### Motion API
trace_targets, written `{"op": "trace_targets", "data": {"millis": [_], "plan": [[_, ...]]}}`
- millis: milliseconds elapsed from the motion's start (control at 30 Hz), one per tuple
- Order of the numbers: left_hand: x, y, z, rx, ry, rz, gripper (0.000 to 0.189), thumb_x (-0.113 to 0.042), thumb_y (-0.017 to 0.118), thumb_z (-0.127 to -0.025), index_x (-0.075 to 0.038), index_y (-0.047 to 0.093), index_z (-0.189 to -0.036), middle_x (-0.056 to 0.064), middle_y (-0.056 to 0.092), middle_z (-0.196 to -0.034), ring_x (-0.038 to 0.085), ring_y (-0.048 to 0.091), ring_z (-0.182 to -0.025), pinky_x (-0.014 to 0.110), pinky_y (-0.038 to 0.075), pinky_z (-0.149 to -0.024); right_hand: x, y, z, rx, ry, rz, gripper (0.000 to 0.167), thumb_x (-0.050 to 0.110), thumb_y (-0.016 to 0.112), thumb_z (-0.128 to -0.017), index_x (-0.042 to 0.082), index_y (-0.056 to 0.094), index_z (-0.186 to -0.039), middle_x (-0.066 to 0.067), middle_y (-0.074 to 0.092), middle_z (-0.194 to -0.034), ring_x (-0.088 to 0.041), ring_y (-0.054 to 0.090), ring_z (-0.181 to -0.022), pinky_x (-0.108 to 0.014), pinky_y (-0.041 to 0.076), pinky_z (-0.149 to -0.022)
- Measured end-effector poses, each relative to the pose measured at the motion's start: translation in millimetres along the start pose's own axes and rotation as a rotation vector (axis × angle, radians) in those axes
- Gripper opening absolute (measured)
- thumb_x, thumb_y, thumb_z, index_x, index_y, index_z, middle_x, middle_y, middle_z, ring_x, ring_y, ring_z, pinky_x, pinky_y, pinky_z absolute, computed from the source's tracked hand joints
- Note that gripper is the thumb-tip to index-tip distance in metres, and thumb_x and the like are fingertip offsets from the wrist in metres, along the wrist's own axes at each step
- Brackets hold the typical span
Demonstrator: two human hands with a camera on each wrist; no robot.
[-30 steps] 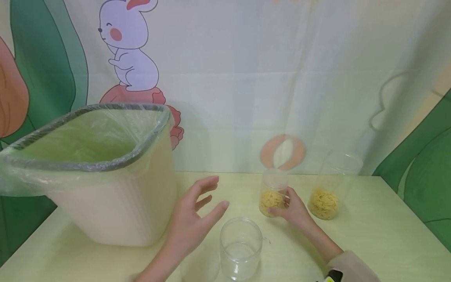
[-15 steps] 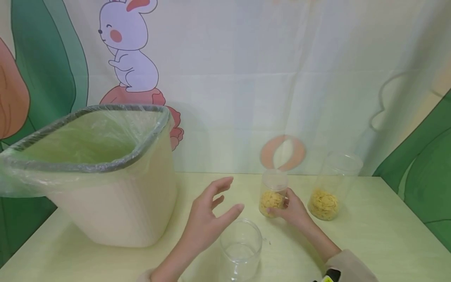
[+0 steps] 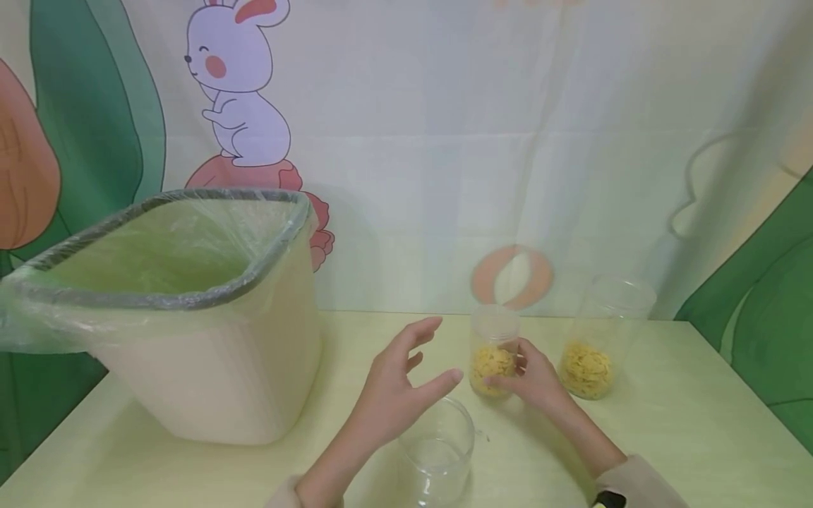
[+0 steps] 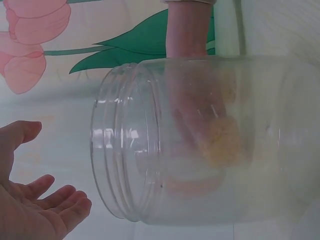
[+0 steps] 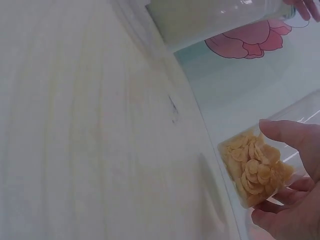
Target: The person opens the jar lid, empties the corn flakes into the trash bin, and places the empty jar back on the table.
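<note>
My right hand (image 3: 533, 377) grips a small clear jar (image 3: 492, 328) from its right side, thumb in front and fingers behind. Yellow flakes (image 5: 255, 167) fill its lower part; in the right wrist view they look like corn flakes. My left hand (image 3: 396, 384) hovers with its fingers spread in a loose curve, holding nothing, to the left of that jar. Below and partly behind the left hand stands a wide clear jar (image 3: 438, 458) with nothing inside. Its threaded mouth (image 4: 117, 145) faces the left fingers in the left wrist view, with a gap between.
A tall clear jar (image 3: 619, 310) with yellow flakes at its bottom stands right of my right hand. On the left is a large cream bin (image 3: 254, 367) lined with a plastic bag. A printed curtain (image 3: 406, 176) hangs behind the table (image 3: 686, 409).
My left hand has moved right and slightly up, closer to the small jar and over the wide jar's edge. My right hand keeps its hold on the small jar.
</note>
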State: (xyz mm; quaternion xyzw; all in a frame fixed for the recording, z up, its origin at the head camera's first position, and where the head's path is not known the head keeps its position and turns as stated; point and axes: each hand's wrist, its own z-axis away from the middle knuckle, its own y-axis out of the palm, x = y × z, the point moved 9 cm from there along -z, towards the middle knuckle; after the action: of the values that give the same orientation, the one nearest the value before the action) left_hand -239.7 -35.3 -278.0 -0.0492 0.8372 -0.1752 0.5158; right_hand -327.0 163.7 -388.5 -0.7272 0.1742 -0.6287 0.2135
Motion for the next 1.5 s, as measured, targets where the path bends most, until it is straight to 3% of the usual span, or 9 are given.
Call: {"op": "trace_targets", "data": {"millis": [500, 867, 1233, 1500], "plan": [[12.3, 12.0, -13.6, 0.072, -0.045, -0.016, 0.061, -0.023, 0.069, -0.081, -0.009, 0.041, -0.134, 0.005, 0.044, -0.137, 0.025, 0.041, -0.124, 0.041, 0.04, -0.098, 28.7, -13.4, 18.6, 0.035, -0.107, -0.006, 0.06, 0.02, 0.079, -0.07, 0.002, 0.046, -0.118, -0.021, 0.05, -0.121, -0.041, 0.044, -0.117, -0.052, 0.035, -0.099], [19.8, 26.0, -27.4, 0.149, -0.098, -0.034, 0.067, -0.023, 0.07, -0.08, -0.01, 0.037, -0.137, 0.007, 0.039, -0.14, 0.027, 0.04, -0.126, 0.041, 0.039, -0.099, 47.0, -19.1, 29.4, 0.041, -0.191, 0.003, 0.05, 0.014, 0.08, -0.068, 0.003, 0.048, -0.106, -0.016, 0.052, -0.115, -0.038, 0.048, -0.114, -0.053, 0.036, -0.098], [26.3, 34.2, -33.2, 0.21, -0.119, 0.047, 0.068, -0.019, 0.07, -0.08, -0.009, 0.034, -0.138, 0.013, 0.036, -0.141, 0.032, 0.038, -0.126, 0.043, 0.039, -0.099, 60.6, -21.7, 39.8, 0.054, -0.29, 0.026, 0.064, 0.01, 0.081, -0.065, 0.002, 0.05, -0.12, -0.012, 0.057, -0.111, -0.03, 0.051, -0.11, -0.05, 0.037, -0.097], [23.4, 34.9, -30.5, 0.261, -0.096, 0.13, 0.069, -0.014, 0.072, -0.078, -0.015, 0.037, -0.137, 0.005, 0.036, -0.141, 0.026, 0.039, -0.126, 0.04, 0.04, -0.098, 72.4, -24.2, 46.7, 0.07, -0.311, 0.03, 0.069, 0.012, 0.082, -0.064, -0.002, 0.049, -0.123, -0.018, 0.056, -0.118, -0.033, 0.051, -0.111, -0.052, 0.037, -0.096]]}}
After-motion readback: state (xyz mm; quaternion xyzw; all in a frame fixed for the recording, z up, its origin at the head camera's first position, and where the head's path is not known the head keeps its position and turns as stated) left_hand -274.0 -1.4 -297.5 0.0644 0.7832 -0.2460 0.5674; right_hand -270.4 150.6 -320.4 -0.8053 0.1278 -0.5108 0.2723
